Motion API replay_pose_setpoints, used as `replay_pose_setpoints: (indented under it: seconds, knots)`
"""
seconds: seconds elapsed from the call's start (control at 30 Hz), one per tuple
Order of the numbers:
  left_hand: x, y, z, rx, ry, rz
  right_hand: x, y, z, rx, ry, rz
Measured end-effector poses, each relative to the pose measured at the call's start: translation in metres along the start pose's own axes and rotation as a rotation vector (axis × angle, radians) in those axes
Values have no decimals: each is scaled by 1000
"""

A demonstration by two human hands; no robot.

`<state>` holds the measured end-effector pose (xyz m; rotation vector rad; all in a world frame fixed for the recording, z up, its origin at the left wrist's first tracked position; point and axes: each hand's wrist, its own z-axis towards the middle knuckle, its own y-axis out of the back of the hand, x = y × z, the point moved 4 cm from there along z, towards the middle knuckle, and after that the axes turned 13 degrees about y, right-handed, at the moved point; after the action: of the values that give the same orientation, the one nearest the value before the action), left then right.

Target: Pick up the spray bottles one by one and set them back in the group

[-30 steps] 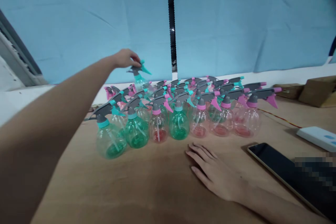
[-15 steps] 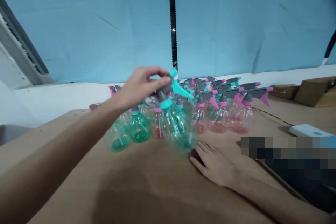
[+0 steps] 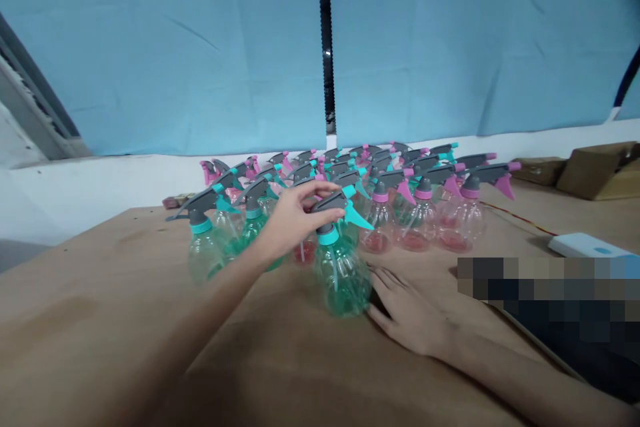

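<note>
My left hand grips the grey sprayer head of a clear green spray bottle with a turquoise collar and trigger. The bottle is upright, low at the wooden table top, in front of the other bottles; whether its base touches the wood I cannot tell. My right hand lies on the table just right of this bottle, fingers stretched out and apart, the fingertips close to its side. Behind stand several more spray bottles, among them a green one at the left and a pink one at the right.
Cardboard boxes stand at the back right. A white device with a thin cable lies on the right, above a dark, pixelated area. A blue sheet covers the wall behind the wooden table.
My left hand has lowered the green spray bottle towards the table, and the bottle now hangs straighter. My right hand has stayed nearly in place.
</note>
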<state>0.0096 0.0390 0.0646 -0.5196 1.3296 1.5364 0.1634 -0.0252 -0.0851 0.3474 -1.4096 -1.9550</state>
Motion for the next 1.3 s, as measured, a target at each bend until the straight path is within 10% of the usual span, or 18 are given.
replay_pose_setpoints:
  seconds: [0.13, 0.37, 0.9, 1.3]
  knots:
    - [26, -18, -14, -145, 76, -319, 0, 0, 0, 14, -9, 3]
    - [48, -49, -29, -35, 106, -469, 1, 2, 2, 22, 2, 21]
    - [35, -56, -21, 193, 85, -130, 0, 0, -1, 44, 57, -26]
    - [24, -45, -14, 348, 228, -374, 2, 4, 0, 56, 71, -4]
